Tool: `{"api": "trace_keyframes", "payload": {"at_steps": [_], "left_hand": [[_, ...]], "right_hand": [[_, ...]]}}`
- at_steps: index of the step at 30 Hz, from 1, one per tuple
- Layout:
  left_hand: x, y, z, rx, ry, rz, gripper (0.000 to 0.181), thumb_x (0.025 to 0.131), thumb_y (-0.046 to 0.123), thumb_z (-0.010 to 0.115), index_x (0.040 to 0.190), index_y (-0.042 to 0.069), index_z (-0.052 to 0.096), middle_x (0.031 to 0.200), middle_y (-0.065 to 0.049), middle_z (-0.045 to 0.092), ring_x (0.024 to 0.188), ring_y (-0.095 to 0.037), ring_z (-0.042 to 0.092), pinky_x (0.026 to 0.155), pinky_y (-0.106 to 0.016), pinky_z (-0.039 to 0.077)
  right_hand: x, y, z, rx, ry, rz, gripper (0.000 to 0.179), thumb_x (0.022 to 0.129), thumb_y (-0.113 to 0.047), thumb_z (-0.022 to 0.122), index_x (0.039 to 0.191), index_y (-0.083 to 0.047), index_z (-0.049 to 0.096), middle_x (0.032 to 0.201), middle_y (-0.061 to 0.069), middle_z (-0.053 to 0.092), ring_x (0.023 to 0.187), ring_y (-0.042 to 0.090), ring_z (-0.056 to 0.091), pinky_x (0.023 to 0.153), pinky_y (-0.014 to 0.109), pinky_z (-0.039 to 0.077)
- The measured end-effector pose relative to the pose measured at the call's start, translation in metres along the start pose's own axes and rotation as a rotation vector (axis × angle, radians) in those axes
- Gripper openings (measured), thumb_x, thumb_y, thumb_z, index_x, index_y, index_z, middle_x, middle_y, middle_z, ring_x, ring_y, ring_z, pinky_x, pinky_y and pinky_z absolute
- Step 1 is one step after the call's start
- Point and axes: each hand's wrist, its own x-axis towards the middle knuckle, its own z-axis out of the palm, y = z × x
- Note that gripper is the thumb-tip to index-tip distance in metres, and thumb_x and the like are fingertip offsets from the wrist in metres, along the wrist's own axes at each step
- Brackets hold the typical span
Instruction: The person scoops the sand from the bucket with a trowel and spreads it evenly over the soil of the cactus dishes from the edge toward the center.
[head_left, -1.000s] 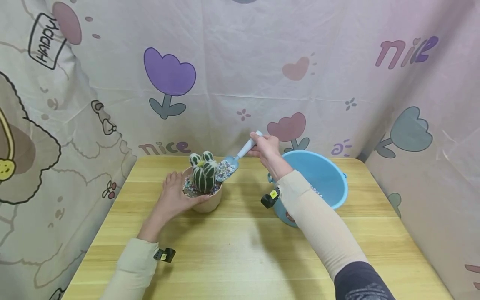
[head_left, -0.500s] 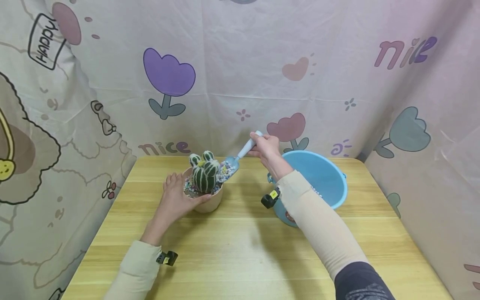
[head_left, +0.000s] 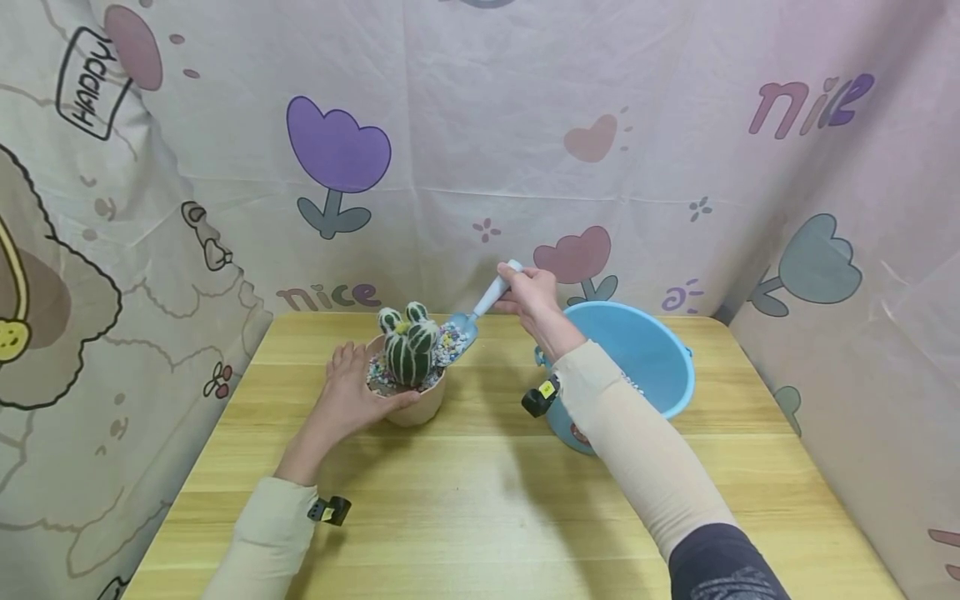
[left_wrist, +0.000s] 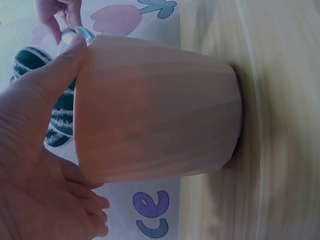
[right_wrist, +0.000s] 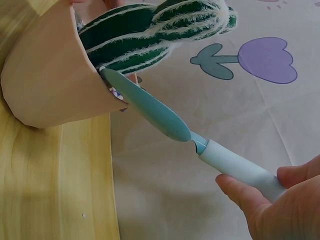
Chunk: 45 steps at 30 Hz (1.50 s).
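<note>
Loaded scoop (head_left: 492,296) at the rim of the pot (head_left: 420,408)

Your left hand (head_left: 352,396) grasps the pot from its left side: thumb along the near rim, the other fingers round toward the far side. The pot stands upright on the table (head_left: 450,508), toward the table's far edge. Inside it, the cactus (head_left: 408,364) rises above the rim, green with fuzzy white stripes and a yellow spot near the top. Multicoloured beads lie round the foot of the cactus.

Your right hand (head_left: 534,300) is up and to the right of the pot, thumb and fingers pinching the scoop's pale handle. The scoop slants down leftward to the pot — its tip at the right rim, close beside the cactus. A heap of beads (head_left: 452,342) fills the blade, mixed white, blue, yellow and pink. From the right wrist you see only the blade's blue-green underside.

Well to the right of the pot: the blue bucket (head_left: 652,354), partly hidden behind your right forearm. A few pale beads show inside; how many lie there, you cannot tell.

Behind the pot hangs a printed cloth (head_left: 450,108) — tulips, hearts, the word "nice".
</note>
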Motion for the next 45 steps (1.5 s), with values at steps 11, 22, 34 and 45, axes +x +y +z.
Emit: {"api": "trace_keyframes", "payload": {"at_steps": [11,22,34,45], "left_hand": [[-0.004,0.007,0.008,0.006,0.061,-0.021,0.136,0.076,0.075,0.081,0.163,-0.010,0.020,0.168,-0.042,0.009,0.158,-0.060,0.001,0.130,-0.070,0.001],[-0.007,0.011,0.013,0.011,0.078,-0.089,0.146,0.074,0.082,0.076,0.161,-0.015,0.012,0.168,-0.042,0.000,0.158,-0.059,-0.002,0.129,-0.071,0.003],[-0.008,0.011,0.016,0.004,0.090,-0.101,0.144,0.074,0.082,0.077,0.164,-0.010,0.011,0.168,-0.042,0.001,0.159,-0.058,-0.003,0.130,-0.070,0.003],[-0.002,0.005,0.002,0.031,-0.001,0.006,0.140,0.076,0.073,0.083,0.162,-0.013,0.015,0.167,-0.043,0.003,0.159,-0.058,-0.005,0.130,-0.070,-0.002]], "right_hand": [[-0.002,-0.002,0.000,-0.014,-0.008,-0.030,0.043,0.105,-0.019,0.067,0.138,0.009,0.061,0.134,0.033,0.067,0.119,0.043,0.071,0.091,0.043,0.065],[-0.003,-0.004,-0.004,-0.011,-0.014,-0.037,0.041,0.106,-0.018,0.066,0.136,0.008,0.062,0.134,0.034,0.066,0.117,0.042,0.072,0.094,0.044,0.065],[-0.001,-0.005,-0.003,-0.023,-0.007,-0.042,0.040,0.105,-0.019,0.067,0.136,0.006,0.064,0.132,0.032,0.068,0.119,0.043,0.071,0.094,0.045,0.065],[-0.003,-0.007,-0.005,-0.030,-0.005,-0.046,0.041,0.105,-0.018,0.068,0.137,0.006,0.063,0.134,0.032,0.067,0.118,0.041,0.072,0.097,0.046,0.064]]}}
